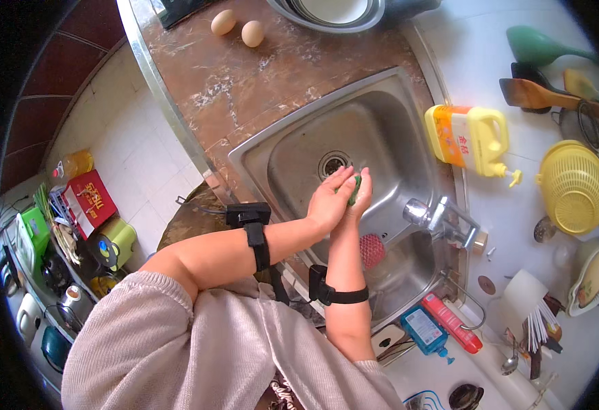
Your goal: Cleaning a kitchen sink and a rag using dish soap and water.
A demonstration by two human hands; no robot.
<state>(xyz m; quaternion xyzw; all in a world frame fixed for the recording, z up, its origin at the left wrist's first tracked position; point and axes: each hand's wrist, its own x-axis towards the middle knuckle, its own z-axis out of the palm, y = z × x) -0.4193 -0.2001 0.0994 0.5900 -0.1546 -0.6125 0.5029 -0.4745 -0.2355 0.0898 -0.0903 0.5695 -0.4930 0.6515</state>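
Observation:
Over the larger basin of a stainless steel sink [304, 138], my two hands are pressed together around a small green piece that looks like a scouring pad [354, 190]. My left hand [330, 202] lies across it from the left, and my right hand [363, 197] cups it from the other side. Much of the green piece is hidden by fingers and palms. The drain [334, 163] shows just beyond my fingertips. To the right stands a chrome faucet [432, 215]. A pink mesh-covered sponge [372, 250] rests by the sink's divider, beside my right forearm.
Two eggs [238, 28] and stacked bowls [332, 13] sit on the marbled counter [212, 92]. Right of the sink are a yellow detergent jug [466, 138], a yellow colander [571, 187] and hanging utensils [540, 92]. A blue pump bottle [425, 330] and a red bottle [450, 320] stand near the smaller basin.

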